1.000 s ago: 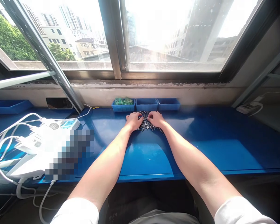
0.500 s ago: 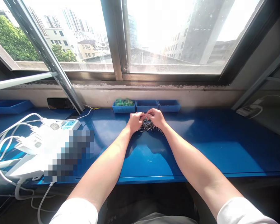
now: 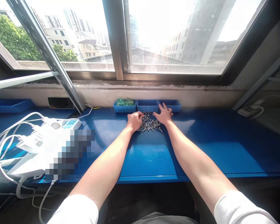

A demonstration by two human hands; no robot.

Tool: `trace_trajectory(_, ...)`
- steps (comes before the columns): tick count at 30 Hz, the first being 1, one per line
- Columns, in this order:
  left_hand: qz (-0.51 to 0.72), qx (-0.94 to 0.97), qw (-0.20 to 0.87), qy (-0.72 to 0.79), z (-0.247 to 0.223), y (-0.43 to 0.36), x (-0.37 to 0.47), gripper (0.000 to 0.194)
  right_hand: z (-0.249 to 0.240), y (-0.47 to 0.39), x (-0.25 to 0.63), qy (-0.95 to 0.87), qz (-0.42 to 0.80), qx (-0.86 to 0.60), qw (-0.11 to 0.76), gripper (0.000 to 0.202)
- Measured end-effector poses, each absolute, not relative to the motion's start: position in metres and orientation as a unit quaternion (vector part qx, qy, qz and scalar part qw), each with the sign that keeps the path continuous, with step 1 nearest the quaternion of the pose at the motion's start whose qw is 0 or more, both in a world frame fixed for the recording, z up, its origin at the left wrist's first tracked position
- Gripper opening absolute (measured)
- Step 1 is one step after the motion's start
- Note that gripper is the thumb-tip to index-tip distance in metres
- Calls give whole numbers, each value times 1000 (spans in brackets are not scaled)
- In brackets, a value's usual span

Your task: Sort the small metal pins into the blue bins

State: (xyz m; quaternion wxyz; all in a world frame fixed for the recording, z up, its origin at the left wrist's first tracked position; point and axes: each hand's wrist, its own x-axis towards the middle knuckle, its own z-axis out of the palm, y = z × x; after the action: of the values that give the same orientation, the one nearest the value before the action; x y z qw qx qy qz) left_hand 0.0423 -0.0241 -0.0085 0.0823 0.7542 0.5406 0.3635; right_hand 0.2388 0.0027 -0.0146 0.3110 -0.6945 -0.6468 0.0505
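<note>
A loose pile of small metal pieces with thin shafts, resembling pop rivets (image 3: 149, 124), lies on the blue table between my hands. My left hand (image 3: 134, 121) is closed at the pile's left edge, thumb and fingertips pinched together; what they hold, if anything, is too small to make out. To the right of the pile, my right hand (image 3: 164, 115) has its fingers spread, with the fingertips at the front of the right blue bin (image 3: 176, 106). Beside that bin stand the middle blue bin (image 3: 147, 108) and the left blue bin (image 3: 124, 109), which contains green packets (image 3: 125, 102).
On the left, a white power strip (image 3: 72, 124) with plugs and cables sits near a pixelated dark area. A phone-like dark slab (image 3: 61, 103) leans by the wall behind a metal rack post (image 3: 71, 93). The blue table (image 3: 214, 143) runs below the window.
My hands were together over the pile and have parted. The right hand has moved right and spread its fingers near the right bin, uncovering more of the pile. My left hand stays pinched.
</note>
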Motion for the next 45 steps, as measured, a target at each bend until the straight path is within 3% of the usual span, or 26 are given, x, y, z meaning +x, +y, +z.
trace_trajectory(20, 359, 761, 84, 534, -7, -26, 43, 22, -16, 7, 239, -652, 35, -683, 327, 53)
trace_trajectory(32, 359, 768, 83, 524, -9, -25, 42, 20, -19, 8, 236, -618, 41, -707, 341, 68)
trace_trajectory(39, 368, 763, 75, 526, -6, -24, 42, 23, -6, -10, 223, -663, 21, -597, 451, 29)
trace_trajectory(45, 367, 766, 54, 526, 0, -27, 44, 24, 4, -27, 211, -778, 103, -466, 408, 18)
